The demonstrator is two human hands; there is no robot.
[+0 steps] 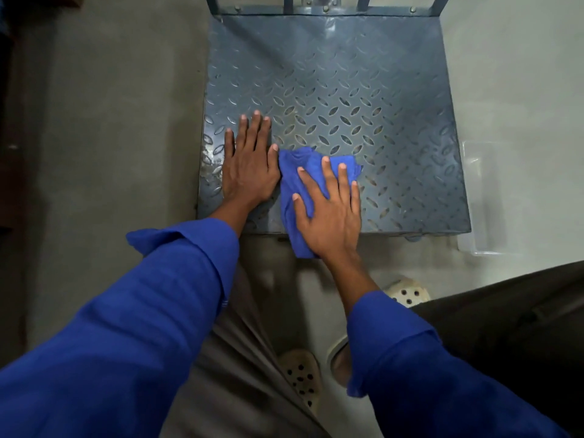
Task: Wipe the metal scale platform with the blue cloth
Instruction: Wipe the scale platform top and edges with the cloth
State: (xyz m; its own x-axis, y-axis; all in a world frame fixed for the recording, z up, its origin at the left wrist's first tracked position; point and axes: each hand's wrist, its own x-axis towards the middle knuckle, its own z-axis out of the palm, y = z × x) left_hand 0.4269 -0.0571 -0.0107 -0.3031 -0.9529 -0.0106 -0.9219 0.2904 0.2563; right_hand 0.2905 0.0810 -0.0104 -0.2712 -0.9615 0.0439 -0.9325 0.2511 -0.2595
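Observation:
The metal scale platform (363, 99) is a grey-blue tread plate lying low on the floor ahead of me. A crumpled blue cloth (292, 172) rests on its near edge, part of it hanging over the front. My right hand (328, 210) presses flat on the cloth with fingers spread. My left hand (248, 162) lies flat and empty on the plate's near left corner, its thumb side touching the cloth.
Metal uprights (319, 3) rise at the platform's far edge. A clear plastic bin (480, 216) stands on the floor to the right. My feet in perforated clogs (301, 377) are below. A dark-trousered leg (521, 327) is at right. Grey concrete floor (110, 121) lies to the left.

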